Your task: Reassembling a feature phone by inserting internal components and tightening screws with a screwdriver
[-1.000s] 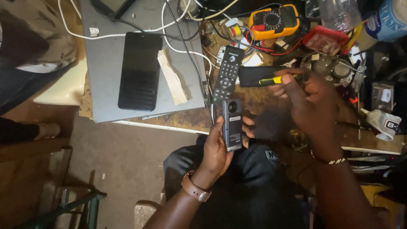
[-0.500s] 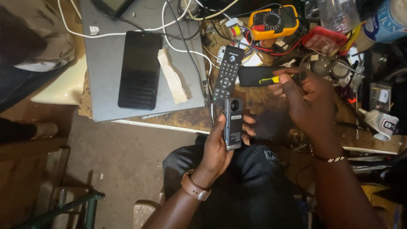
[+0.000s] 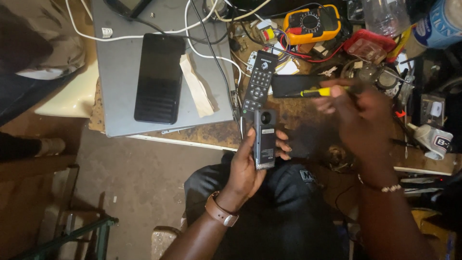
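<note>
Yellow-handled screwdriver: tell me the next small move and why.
Probably bring the yellow-handled screwdriver in the right hand down to the small dark phone-like device. The left hand holds that device back-up and steady, while the tool hovers apart over the cluttered wooden workbench.

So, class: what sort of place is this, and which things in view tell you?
Probably an electronics repair bench: a multimeter, loose wires and a cluttered table, with the right hand holding a screwdriver and the left hand a small device.

Dark grey phone (image 3: pixel 264 138); yellow-handled screwdriver (image 3: pixel 315 91); black remote (image 3: pixel 258 83); orange multimeter (image 3: pixel 312 22); grey laptop (image 3: pixel 120 72)
</note>
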